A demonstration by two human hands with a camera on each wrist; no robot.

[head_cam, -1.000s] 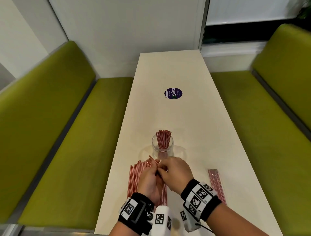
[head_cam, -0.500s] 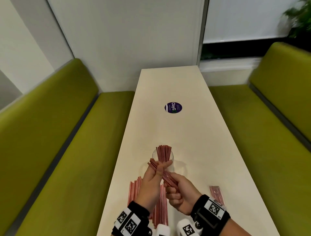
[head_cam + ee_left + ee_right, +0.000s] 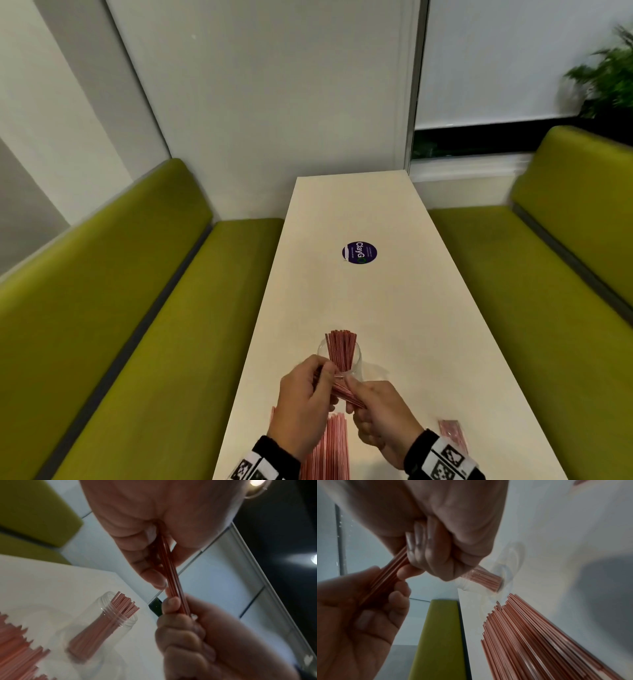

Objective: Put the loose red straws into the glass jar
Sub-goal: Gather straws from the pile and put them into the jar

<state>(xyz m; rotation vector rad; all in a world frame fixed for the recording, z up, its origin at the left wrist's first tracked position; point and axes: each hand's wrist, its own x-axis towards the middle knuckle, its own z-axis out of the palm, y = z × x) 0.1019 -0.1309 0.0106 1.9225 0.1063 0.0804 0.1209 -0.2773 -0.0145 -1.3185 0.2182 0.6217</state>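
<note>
Many red straws already stand in your glass jar, but a big loose pile lies on the table beneath your wrists. Your left hand and right hand both curl round one small bundle, just short of the jar.

Clear, glossy glass jar holds thin red straws with a faint sheen, on a smooth, matt cream worktop; matt olive upholstered benches flank it.
</note>
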